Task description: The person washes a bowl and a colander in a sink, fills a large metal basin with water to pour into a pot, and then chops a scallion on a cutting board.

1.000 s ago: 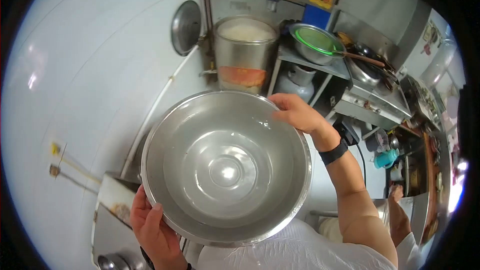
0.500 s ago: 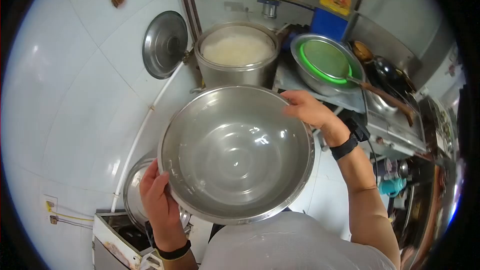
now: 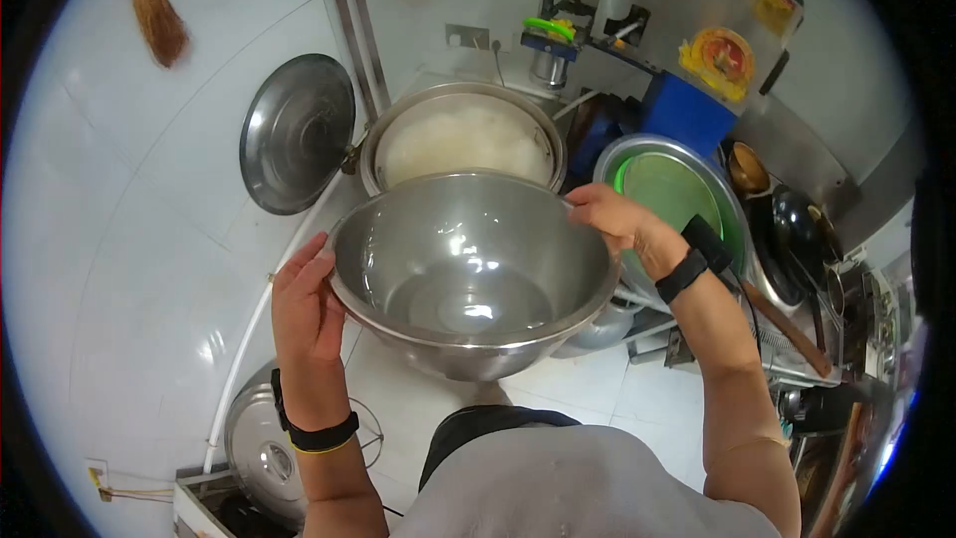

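Between my two hands is a large stainless steel bowl point(image 3: 468, 279), its inside shiny and with nothing solid in it. My left hand point(image 3: 309, 294) grips the rim on the left, thumb over the edge. My right hand point(image 3: 622, 219) pinches the rim at the upper right. The bowl tilts, so its outer front wall shows. Just beyond its far rim stands a big metal pot point(image 3: 374, 144), partly hidden by the bowl, with a pale, whitish mass point(image 3: 463, 137) inside that I cannot make out clearly.
A round metal lid point(image 3: 299, 134) hangs by the left wall. At right, a metal basin point(image 3: 732, 184) holds a green-rimmed strainer point(image 3: 672, 194) with a wooden handle. Woks point(image 3: 797, 224) sit beyond it. Another lid point(image 3: 271, 453) leans low at left. A broom head point(image 3: 157, 20) hangs above.
The bowl has moved away from my body and tipped, its far side rising toward the pot. My left hand has moved up with it. The head view has shifted.
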The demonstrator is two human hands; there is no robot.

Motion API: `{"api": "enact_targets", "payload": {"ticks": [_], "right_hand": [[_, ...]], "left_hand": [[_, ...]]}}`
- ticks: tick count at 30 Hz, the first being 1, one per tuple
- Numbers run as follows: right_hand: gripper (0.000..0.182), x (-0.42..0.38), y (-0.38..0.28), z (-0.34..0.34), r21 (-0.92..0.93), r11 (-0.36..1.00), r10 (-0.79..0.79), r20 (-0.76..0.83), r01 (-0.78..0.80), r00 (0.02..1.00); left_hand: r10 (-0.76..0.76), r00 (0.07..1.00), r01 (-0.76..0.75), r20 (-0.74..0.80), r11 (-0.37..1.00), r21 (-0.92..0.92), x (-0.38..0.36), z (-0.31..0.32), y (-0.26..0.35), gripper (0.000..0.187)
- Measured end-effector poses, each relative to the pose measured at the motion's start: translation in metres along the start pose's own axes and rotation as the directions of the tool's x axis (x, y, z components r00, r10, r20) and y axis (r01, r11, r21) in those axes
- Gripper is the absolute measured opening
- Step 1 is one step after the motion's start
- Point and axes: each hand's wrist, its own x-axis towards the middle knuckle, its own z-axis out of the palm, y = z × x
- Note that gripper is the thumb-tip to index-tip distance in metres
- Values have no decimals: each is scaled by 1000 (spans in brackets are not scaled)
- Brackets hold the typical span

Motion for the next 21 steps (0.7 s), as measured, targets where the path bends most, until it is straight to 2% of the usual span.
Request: {"api": "enact_targets", "payload": {"ticks": [2, 4, 6, 7, 9, 11, 12, 13, 14, 15, 16, 17, 18, 19, 20, 21], "right_hand": [[21, 11, -12, -3, 59, 998, 13, 52, -16, 999], [21, 17, -25, -15, 58, 994, 91, 10, -91, 996], [23, 24, -24, -23, 27, 996, 81, -74, -79, 994], [23, 29, -17, -29, 26, 996, 89, -67, -88, 994], [24, 37, 3, -42, 35, 986, -150, -235, 162, 960], [27, 26, 1, -57, -100, 974, -224, -324, 202, 919], [28, 19, 5, -69, -25, 982, -184, -297, 185, 937], [30, 14, 7, -82, 48, 985, -147, -265, 166, 953], [32, 4, 2, -90, 45, 987, -137, -270, 155, 953], [33, -11, 0, -96, 41, 989, -129, -273, 145, 953], [34, -22, 4, -105, -52, 993, -119, -345, 108, 931], [35, -33, 10, -115, -143, 988, -121, -418, 66, 900], [34, -43, 12, -128, -142, 990, -50, -377, -4, 925], [34, -56, 13, -130, -196, 980, -111, -392, 36, 913], [34, -64, 20, -139, -200, 979, -116, -373, 42, 920], [33, -73, 29, -150, -156, 988, -73, -336, 21, 939]], "left_hand": [[3, 1000, -3, -8, 999, 32, 23, 12, -1, 39], [-25, 999, 27, -25, 997, 73, 52, 23, -8, 39], [-23, 1000, 21, 17, 994, 109, 66, 33, -13, 40], [-30, 1000, 29, 8, 994, 108, 70, 40, -17, 40], [-23, 998, 19, 50, 997, 81, 77, 58, -27, 43], [-6, 998, 2, 65, 998, 61, 82, 71, -42, 45], [11, 996, -16, 93, 999, 46, 80, 73, -52, 46], [272, 929, -331, 251, 914, 233, 78, 71, -66, 46], [457, 769, -621, 447, 699, 355, 76, 70, -79, 47], [271, 914, -346, 302, 909, 232, 69, 79, -87, 48], [40, 980, -49, 197, 998, 41, 61, 90, -94, 49], [-69, 988, 61, 138, 996, 64, 51, 101, -96, 48], [-178, 981, 171, 83, 982, 79, 41, 111, -99, 47], [-200, 971, 193, 128, 979, 64, 34, 118, -108, 47], [-220, 960, 214, 176, 975, 52, 27, 125, -116, 48], [-217, 963, 212, 161, 976, 49, 19, 134, -125, 48]]}}
